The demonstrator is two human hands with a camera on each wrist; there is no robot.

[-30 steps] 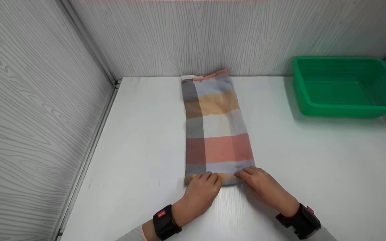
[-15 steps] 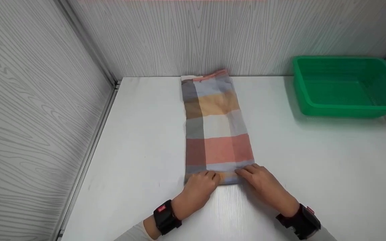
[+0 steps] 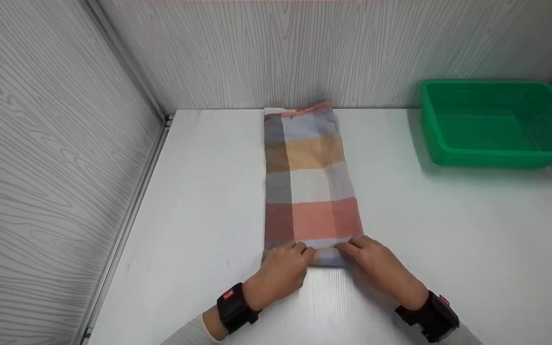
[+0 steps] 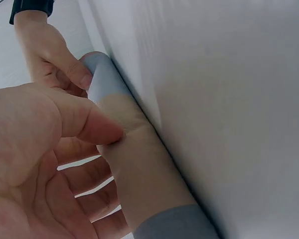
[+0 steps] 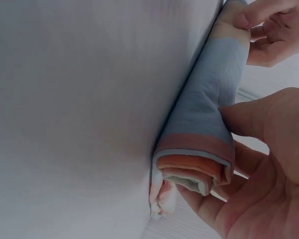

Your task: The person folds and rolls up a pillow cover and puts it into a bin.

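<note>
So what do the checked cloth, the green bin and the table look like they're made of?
The checked cloth looks like soft woven fabric, probably cotton: it rolls and creases under both hands. The green bin looks like moulded plastic, with a glossy rim and a meshed floor. The table is smooth, white and slightly reflective, likely laminate or coated board.

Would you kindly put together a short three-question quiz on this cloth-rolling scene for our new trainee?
1. True or false: the green plastic basket holds a towel.
2. Which end of the folded checked cloth is rolled up: A, the one at the back wall, or B, the one near the person?
3. Fill in: the left hand and the right hand both grip the cloth's ____.

Key: 1 false, it looks empty. 2 B. 3 rolled end.
</note>
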